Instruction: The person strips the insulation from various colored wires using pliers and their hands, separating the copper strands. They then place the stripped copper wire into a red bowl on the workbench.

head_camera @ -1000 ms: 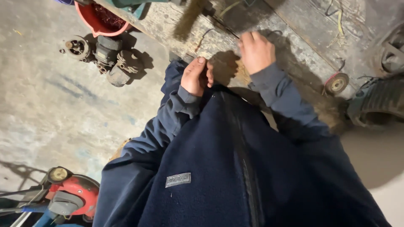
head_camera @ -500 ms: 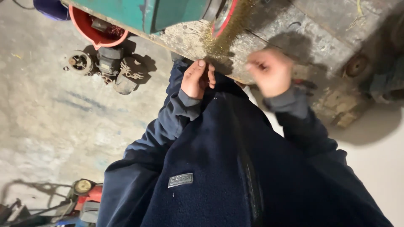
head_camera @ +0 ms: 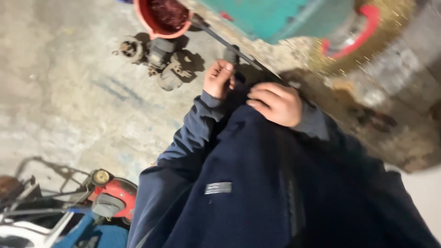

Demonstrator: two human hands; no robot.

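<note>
Looking straight down a dark blue fleece jacket (head_camera: 257, 183) here, so I'll use that as the reference for everything. The left hand (head_camera: 218, 79) is up at the jacket's top edge, fingers curled into a loose fist with the thumb tucked on top. It's right by a dark metal rod (head_camera: 229, 46) that runs diagonally away from the jacket, but it's too blurry to say if the grip is actually clamped on anything. The right hand (head_camera: 275, 103) sits just beside it, lying on the jacket's front near the collar, fingers bent and pressed into the cloth; can't tell if it's pinching the fabric or just resting.

Beyond the jacket's top there's a teal machine (head_camera: 275, 18) with a red guard (head_camera: 363, 32) and yellow sparks around it. Up and left of the jacket, a red bucket (head_camera: 158, 18) and some grimy engine parts (head_camera: 156, 57) sit on the concrete floor (head_camera: 59, 92). Down by the jacket's lower left is a red mower (head_camera: 112, 195).
</note>
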